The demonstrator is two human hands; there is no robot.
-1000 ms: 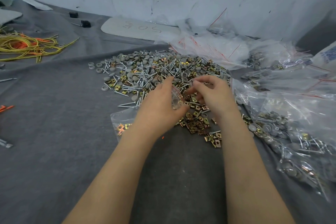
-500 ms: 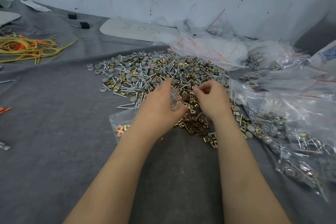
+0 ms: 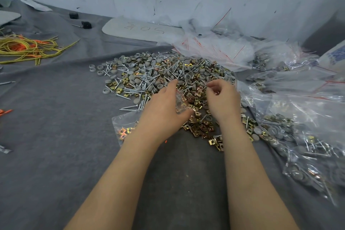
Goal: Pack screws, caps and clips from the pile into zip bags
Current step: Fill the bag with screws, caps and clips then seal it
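The zip bag [image 3: 180,101] is at the near edge of the pile [image 3: 164,74], its red-lined mouth turned toward the heap. Its lower end runs back under the wrist, where a few gold clips [image 3: 123,131] already show through the plastic. This bag looks only just begun. The left hand [image 3: 164,112] grips it, with the thumb along the near side of the mouth and the fingers [image 3: 172,84] over the far side, holding the opening toward the right hand [image 3: 223,102]. That hand hovers just right of the mouth, over the pile's near right part. Its fingers are curled in and its fingertips are bunched against the thumb — too small and shadowed to tell whether a clip sits between them.

As for progress, a fair share is done. To the right of the pile lie many filled bags [image 3: 302,136] showing screws, grey caps and clips. Much remains, though. The pile is a broad mixed heap, and a loose spill of clips [image 3: 200,127] lies at its near side, just beside the bag. Behind the pile a stack of empty bags [image 3: 214,50] waits.

Well to the left of the pile, on the grey tabletop [image 3: 56,117], lies a tangle of yellow wires [image 3: 28,48] — no part of this job.
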